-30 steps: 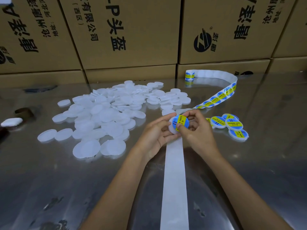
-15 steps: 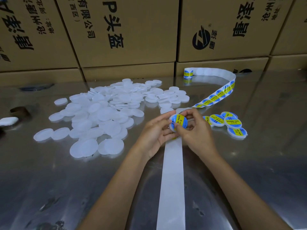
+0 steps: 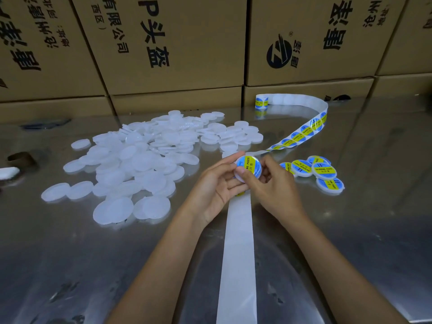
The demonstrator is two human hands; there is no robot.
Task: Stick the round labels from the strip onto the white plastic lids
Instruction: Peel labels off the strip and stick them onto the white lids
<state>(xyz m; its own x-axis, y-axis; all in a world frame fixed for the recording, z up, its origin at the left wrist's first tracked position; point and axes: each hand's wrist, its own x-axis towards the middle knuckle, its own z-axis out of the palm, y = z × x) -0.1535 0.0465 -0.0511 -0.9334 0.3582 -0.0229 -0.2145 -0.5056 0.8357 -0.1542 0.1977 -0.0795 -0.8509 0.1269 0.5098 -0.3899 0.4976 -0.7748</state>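
Both hands hold one white lid (image 3: 248,169) above the steel worktop (image 3: 350,230); left hand (image 3: 216,183) fingers cup its edge; right hand (image 3: 272,184) thumb presses its blue-yellow label; the bare strip (image 3: 237,253) runs below it; unlabelled lids (image 3: 140,160) lie left of the held lid, labelled lids (image 3: 320,173) right.

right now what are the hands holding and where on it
Both hands hold one white lid with a label on it. The left hand cradles its left edge; the right hand grips its right edge, thumb on the lower rim.
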